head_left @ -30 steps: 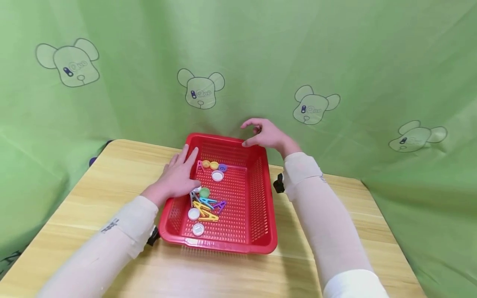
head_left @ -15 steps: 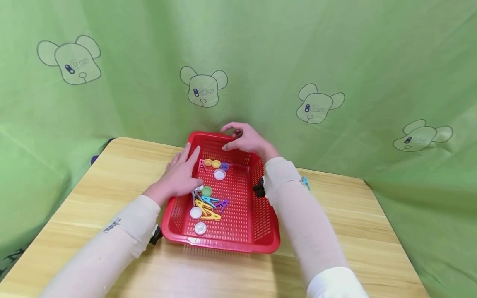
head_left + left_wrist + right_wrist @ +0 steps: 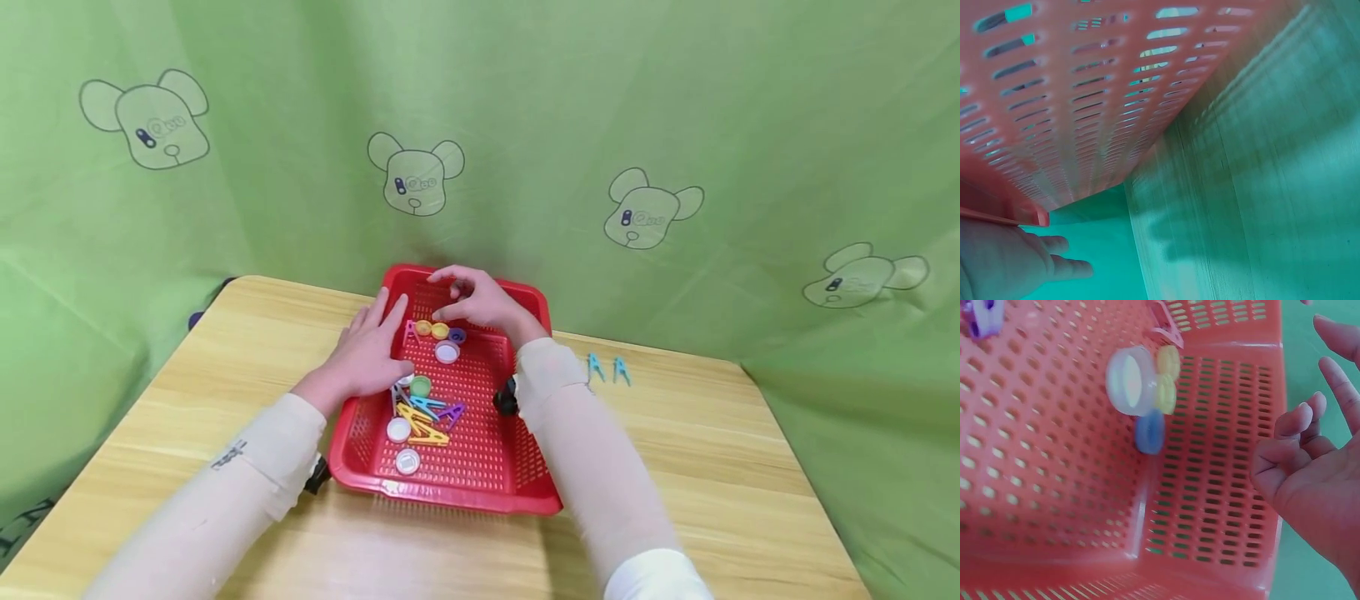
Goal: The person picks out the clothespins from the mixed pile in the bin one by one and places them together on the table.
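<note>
A red plastic basket [image 3: 491, 500] stands on the wooden table. Over its left rim lies my left hand [image 3: 365, 354], fingers spread and straight. In the left wrist view, two fingers [image 3: 1069, 259] extend past the basket's slotted side. My right hand [image 3: 480, 298] hovers above the far end, holding nothing, its fingers loosely bent. Below it, by the far wall, are a pink clothespin [image 3: 412, 332], two yellow caps [image 3: 439, 331], a blue cap [image 3: 457, 335] and a white cap [image 3: 447, 352]. The right wrist view shows these caps apart from the hand.
Nearer in the basket lie yellow clothespins [image 3: 429, 437], a purple one [image 3: 452, 414], a blue one [image 3: 427, 404], a green cap [image 3: 420, 386] and more white caps [image 3: 407, 461]. Two light-blue clothespins [image 3: 622, 371] lie on the table to the right. A green curtain [image 3: 525, 125] hangs behind.
My right hand has moved left and inward from the far right rim to over the basket. The light-blue clothespins on the table have come into sight. My left hand stays on the rim.
</note>
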Action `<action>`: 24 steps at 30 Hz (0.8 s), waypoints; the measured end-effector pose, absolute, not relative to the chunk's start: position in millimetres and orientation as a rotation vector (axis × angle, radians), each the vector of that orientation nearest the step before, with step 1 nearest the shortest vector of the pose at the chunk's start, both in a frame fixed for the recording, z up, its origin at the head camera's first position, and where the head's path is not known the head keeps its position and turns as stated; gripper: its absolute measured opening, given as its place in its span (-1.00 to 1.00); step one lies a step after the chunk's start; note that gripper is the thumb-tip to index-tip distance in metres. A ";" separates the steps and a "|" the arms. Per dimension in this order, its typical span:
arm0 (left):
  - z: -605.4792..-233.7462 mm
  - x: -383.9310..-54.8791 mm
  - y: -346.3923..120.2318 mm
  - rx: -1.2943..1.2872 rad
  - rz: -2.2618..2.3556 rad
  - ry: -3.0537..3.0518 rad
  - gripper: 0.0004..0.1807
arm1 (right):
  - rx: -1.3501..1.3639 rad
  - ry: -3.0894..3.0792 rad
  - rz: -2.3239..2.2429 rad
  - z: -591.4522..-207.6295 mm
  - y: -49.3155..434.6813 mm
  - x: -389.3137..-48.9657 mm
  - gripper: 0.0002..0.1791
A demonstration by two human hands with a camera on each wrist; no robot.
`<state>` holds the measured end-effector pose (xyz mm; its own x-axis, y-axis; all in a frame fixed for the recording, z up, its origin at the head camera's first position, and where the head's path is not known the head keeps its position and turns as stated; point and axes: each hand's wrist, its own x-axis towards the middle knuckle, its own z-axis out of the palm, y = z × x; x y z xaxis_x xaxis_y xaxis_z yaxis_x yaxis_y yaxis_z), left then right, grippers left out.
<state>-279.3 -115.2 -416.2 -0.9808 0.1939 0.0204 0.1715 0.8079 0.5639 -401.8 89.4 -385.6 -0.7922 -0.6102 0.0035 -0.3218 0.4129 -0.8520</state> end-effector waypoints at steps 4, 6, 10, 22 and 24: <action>-417.5 -279.4 -113.9 0.313 0.913 2.958 0.12 | -0.801 2.358 -1.312 -398.1 89.0 -400.9 -0.41; -417.7 -279.8 -113.7 0.314 0.920 2.960 0.11 | -0.797 2.371 -1.277 -403.2 87.0 -400.8 -0.40; -417.3 -280.6 -114.6 0.300 0.925 2.970 0.09 | -0.812 2.394 -1.177 -411.4 79.8 -400.7 -0.40; -418.2 -278.8 -114.0 0.299 0.949 2.986 0.08 | -0.646 2.405 -0.914 -435.2 72.7 -400.9 -0.26; -419.4 -278.0 -113.4 0.302 0.939 2.990 0.09 | -0.623 2.405 -0.892 -439.6 71.7 -400.4 -0.25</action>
<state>-278.0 -113.4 -419.4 -0.9816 0.1801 0.0635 0.1841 0.8037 0.5658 -400.4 71.7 -439.6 -0.7720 -0.5661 -0.2889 -0.2409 0.6813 -0.6913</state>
